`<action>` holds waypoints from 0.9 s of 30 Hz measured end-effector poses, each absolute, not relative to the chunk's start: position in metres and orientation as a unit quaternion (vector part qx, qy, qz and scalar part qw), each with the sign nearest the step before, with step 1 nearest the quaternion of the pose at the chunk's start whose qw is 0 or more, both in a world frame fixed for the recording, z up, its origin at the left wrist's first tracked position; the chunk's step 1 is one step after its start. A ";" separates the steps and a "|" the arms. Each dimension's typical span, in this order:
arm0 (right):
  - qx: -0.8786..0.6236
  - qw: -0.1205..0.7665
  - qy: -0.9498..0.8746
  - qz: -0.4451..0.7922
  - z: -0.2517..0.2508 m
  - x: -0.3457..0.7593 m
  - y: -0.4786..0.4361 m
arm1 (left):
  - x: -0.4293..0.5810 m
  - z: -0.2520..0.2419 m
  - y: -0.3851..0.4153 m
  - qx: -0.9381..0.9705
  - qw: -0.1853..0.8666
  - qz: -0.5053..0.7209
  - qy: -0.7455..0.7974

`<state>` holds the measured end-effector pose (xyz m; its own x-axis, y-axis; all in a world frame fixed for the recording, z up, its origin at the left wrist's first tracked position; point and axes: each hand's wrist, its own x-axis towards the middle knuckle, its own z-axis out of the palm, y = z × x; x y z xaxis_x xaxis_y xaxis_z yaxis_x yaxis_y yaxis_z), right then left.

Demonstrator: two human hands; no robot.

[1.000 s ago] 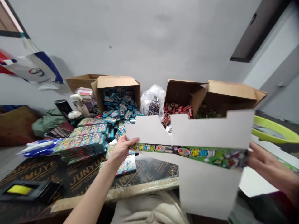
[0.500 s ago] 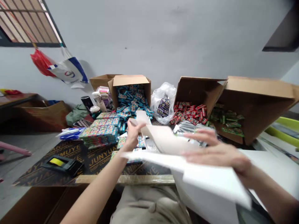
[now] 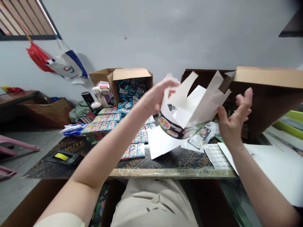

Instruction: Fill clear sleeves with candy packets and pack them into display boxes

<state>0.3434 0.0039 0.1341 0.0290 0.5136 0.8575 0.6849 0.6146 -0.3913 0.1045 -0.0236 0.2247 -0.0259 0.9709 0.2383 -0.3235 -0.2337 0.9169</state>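
A white cardboard piece [image 3: 201, 104] with raised flaps and a black printed band is bent into a curve above the table. My left hand [image 3: 159, 94] has its fingers closed on the left flap of this card. At the card's right side, my right hand [image 3: 234, 121] is spread, its thumb near the edge; whether it touches is unclear. Beneath the card, a flat white sheet [image 3: 158, 146] lies on the table, beside a clear plastic packet [image 3: 201, 137] with a printed dark label.
Stacks of colourful boxes [image 3: 101, 126] and a tape dispenser [image 3: 63, 158] are on the left. Behind stand an open carton of blue packets [image 3: 132, 91] and a large brown carton [image 3: 267, 94]. White sheets [image 3: 274, 170] lie at the right.
The white card has gone from lying low and flat across the front to being raised and curved. My left hand moved up and right; my right hand rose and spread its fingers.
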 end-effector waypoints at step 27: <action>-0.469 -0.061 -0.793 0.383 0.017 0.282 -0.012 | 0.081 -0.020 -0.041 0.344 0.698 0.543 0.315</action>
<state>0.2819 -0.0118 0.0171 -0.5518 0.6980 -0.4564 0.7914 0.2657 -0.5506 0.0805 -0.0410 -0.0196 0.2109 0.9752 -0.0666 -0.5414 0.1732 0.8227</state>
